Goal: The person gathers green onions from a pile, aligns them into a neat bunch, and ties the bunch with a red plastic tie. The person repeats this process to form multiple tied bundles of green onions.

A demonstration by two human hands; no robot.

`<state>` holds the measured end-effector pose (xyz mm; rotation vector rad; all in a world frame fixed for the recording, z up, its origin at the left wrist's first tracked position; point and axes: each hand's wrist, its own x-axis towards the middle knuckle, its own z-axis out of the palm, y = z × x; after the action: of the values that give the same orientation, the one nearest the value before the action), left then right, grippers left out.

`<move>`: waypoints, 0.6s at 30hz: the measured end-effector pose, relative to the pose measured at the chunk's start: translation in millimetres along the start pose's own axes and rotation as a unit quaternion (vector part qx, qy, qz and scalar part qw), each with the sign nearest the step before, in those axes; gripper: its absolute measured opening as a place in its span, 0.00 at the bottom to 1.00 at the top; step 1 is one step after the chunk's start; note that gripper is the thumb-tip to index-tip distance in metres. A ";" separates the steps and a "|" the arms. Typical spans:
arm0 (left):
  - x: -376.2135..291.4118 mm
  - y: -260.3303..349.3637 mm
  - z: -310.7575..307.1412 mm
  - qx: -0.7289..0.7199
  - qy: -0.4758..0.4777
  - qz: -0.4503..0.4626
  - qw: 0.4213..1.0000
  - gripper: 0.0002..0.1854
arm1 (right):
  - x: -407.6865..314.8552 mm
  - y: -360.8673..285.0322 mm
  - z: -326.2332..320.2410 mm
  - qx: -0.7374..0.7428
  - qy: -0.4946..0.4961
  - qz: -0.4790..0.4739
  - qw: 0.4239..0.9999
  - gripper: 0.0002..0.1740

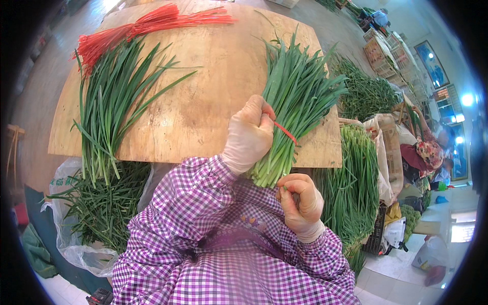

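Observation:
A thick bundle of garlic chives (pixel 301 95) lies across the right side of the wooden board, its pale stem ends past the front edge. A red tie (pixel 286 133) runs around the bundle above the stem ends. My left hand (pixel 249 131), in a thin translucent glove, is closed at the tie's left end against the bundle. Just below the stem ends is my right hand (pixel 303 204), gloved likewise, with a small green scrap (pixel 284 188) pinched between thumb and forefinger. A looser bunch of chives (pixel 110 103) rests on the board's left side.
Red tie strips (pixel 133 30) lie at the far left of the wooden board (pixel 198 114). Below its left edge sits a clear plastic bag (pixel 63 228) with loose greens. Stacked chives (pixel 350 190) stand at right, near a plastic crate (pixel 387 152) and another person (pixel 427 154).

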<state>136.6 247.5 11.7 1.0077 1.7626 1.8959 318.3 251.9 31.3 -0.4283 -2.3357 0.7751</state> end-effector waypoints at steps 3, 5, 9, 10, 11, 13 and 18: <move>0.5 -0.6 0.1 0.000 0.003 0.004 1.000 0.07 | -2.5 1.6 1.5 -0.038 -0.004 -0.040 0.998 0.11; 1.1 -1.5 -0.1 0.012 -0.002 -0.005 1.000 0.07 | -3.6 0.1 1.8 -0.037 -0.006 -0.072 0.997 0.14; 1.5 -4.1 -0.9 -0.005 0.006 0.013 1.000 0.07 | -1.6 -15.8 -4.4 0.011 -0.019 -0.101 0.995 0.16; 1.2 -4.9 -1.2 -0.004 0.007 0.012 1.000 0.07 | -0.5 -24.1 -7.7 0.038 -0.024 -0.101 0.994 0.14; 0.8 -5.6 -1.2 -0.003 0.006 0.011 1.000 0.07 | 1.7 -33.0 -10.4 0.064 -0.029 -0.099 0.993 0.12; 0.8 -7.2 -0.4 -0.008 0.006 0.002 1.000 0.08 | 12.6 -50.5 -12.1 0.142 -0.050 -0.093 0.984 0.14; 2.9 -7.1 1.3 0.006 0.036 0.061 0.997 0.04 | 62.8 -98.9 43.7 0.332 -0.051 -0.166 0.927 0.18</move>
<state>134.1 251.5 5.6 1.0874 1.7920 2.0204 232.5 186.9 94.9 0.3004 -1.9873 1.3550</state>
